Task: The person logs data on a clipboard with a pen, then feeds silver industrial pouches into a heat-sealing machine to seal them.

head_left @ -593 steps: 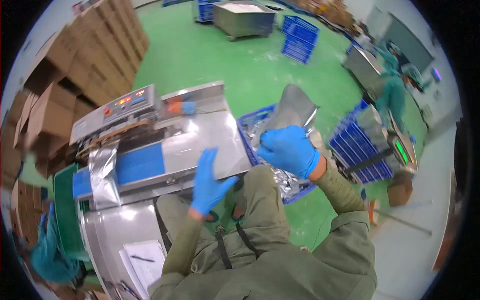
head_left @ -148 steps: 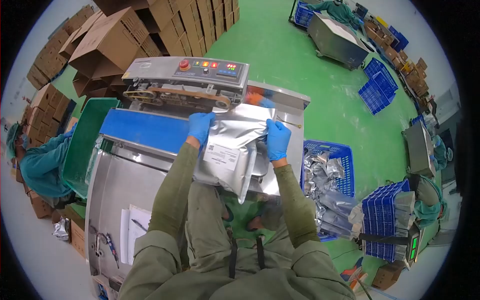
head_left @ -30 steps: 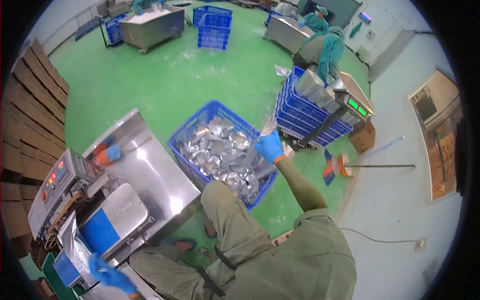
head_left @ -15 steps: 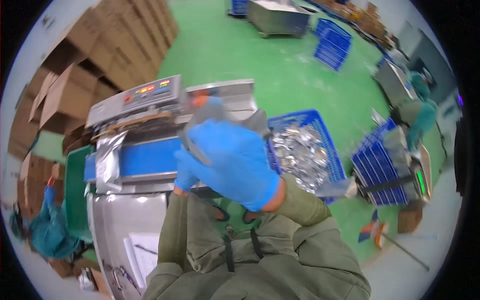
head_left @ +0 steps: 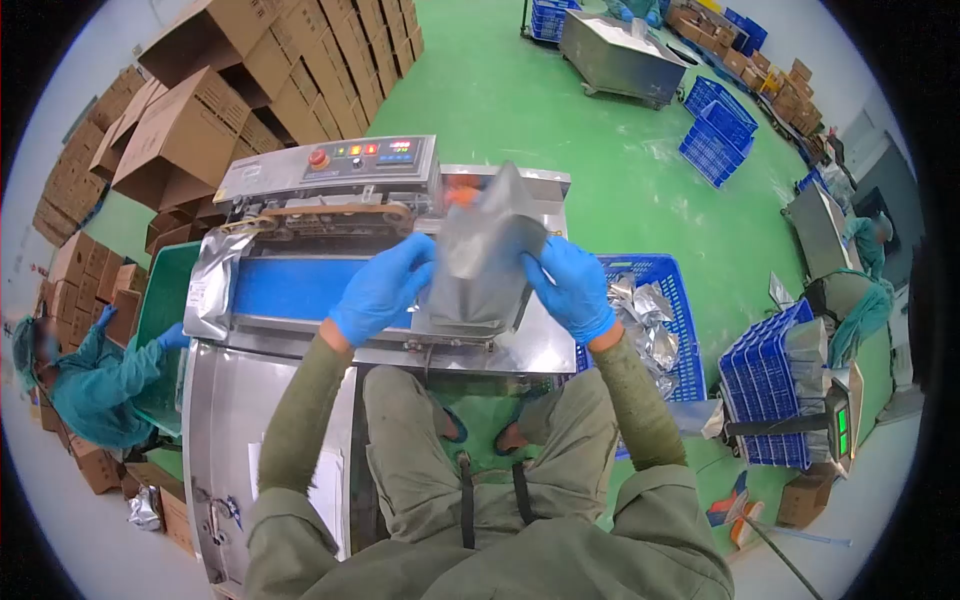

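A silver foil pouch point(head_left: 480, 265), slightly blurred, stands tilted over the metal table at the right end of a band sealer point(head_left: 330, 170). My right hand point(head_left: 572, 290), in a blue glove, pinches the pouch's right edge between thumb and fingers. On the other side, my left hand point(head_left: 385, 290), also gloved in blue, has its curled fingers closed at the pouch's left edge. Part of its fingertips is hard to make out. Another foil pouch point(head_left: 215, 285) lies at the left end of the sealer's blue belt point(head_left: 290, 288).
To the right, a blue basket point(head_left: 683, 325) holds several foil pouches. A green bin point(head_left: 160, 310) stands left, beside a co-worker in teal point(head_left: 105, 385). Papers point(head_left: 325, 500) lie on the lower metal tray point(head_left: 235, 400). Cardboard boxes point(head_left: 190, 145) are stacked behind the sealer.
My hands have moved apart, one to each side of the pouch. The pouch shows more fully between them, and the view has shifted.
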